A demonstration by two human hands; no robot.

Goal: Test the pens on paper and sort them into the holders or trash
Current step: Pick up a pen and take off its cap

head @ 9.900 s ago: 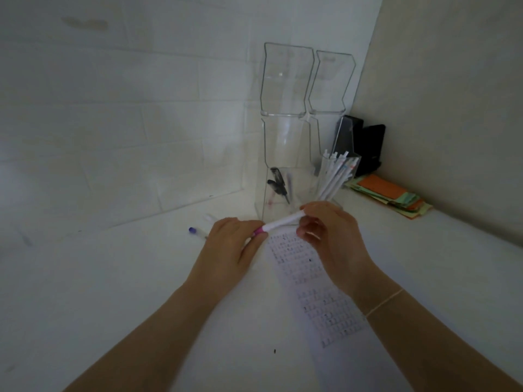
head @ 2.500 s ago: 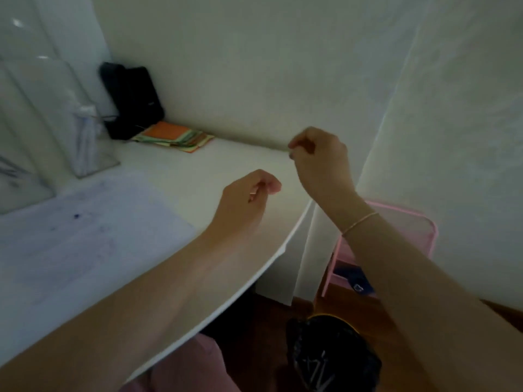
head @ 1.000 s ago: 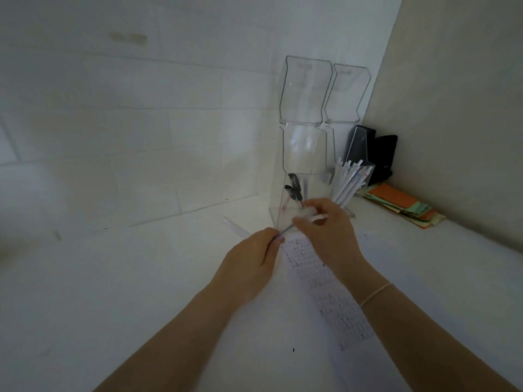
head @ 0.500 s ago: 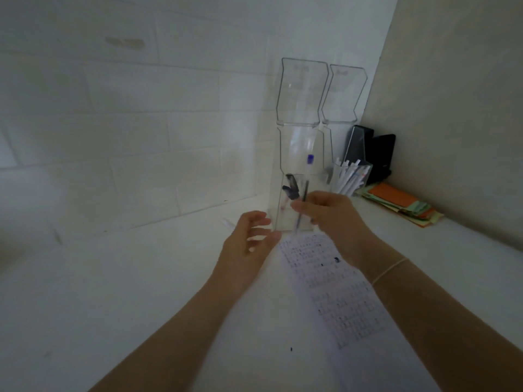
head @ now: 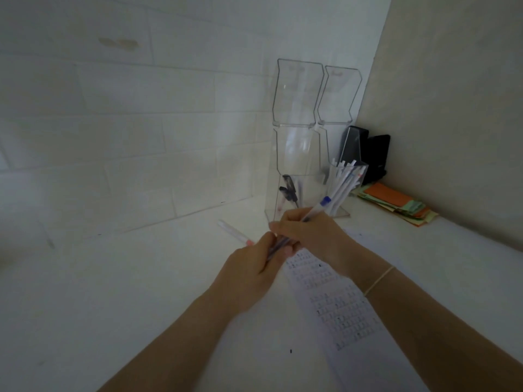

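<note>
Blue-capped pen held slantwise above the desk, cap end up toward the back right corner. Right hand grips its middle; left hand pinches its lower end. Beneath them lies the marked paper. Just behind stand two clear holders: the left holder with dark pens, the right holder with white ones. A pink-tipped pen lies on the desk left of the hands.

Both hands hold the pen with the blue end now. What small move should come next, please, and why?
Probably pull the cap off and bring the tip down to the paper. The right hand grips the blue-ended pen near the middle, the left hand pinches its lower end, and the pen is above the sheet, not yet touching it. It must write before it is sorted.
</note>
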